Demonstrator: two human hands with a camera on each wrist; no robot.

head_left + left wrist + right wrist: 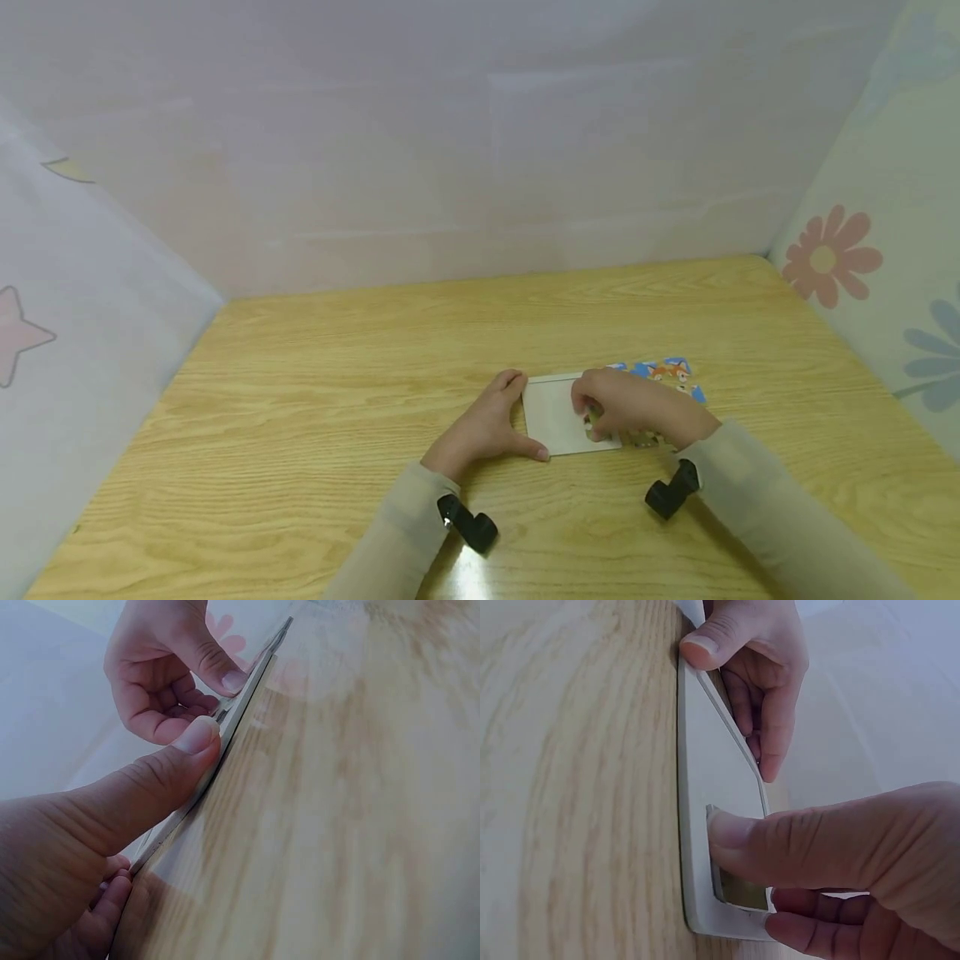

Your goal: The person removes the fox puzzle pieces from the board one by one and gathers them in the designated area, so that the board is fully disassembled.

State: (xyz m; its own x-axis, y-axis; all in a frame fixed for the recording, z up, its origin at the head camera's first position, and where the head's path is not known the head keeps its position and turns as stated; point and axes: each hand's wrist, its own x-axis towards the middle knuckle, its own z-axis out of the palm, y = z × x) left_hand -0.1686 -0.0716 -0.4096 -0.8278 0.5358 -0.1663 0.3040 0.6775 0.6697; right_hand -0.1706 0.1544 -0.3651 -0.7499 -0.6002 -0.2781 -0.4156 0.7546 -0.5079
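Note:
A flat white puzzle tray [551,417] with a thin raised rim lies on the wooden table. My left hand [487,425] holds its left side, thumb [196,736] on the near corner and fingers along the far part of that edge. Over the tray's right part, my right hand [637,404] pinches a jigsaw piece [739,892] between thumb and fingers, low against the tray's surface. The piece's face is mostly covered by the thumb.
Several picture puzzle pieces [671,371], blue with orange animal faces, lie just right of the tray, partly behind my right hand and forearm. The wooden table [315,417] meets a pale cloth backdrop [450,167] at the back and sides.

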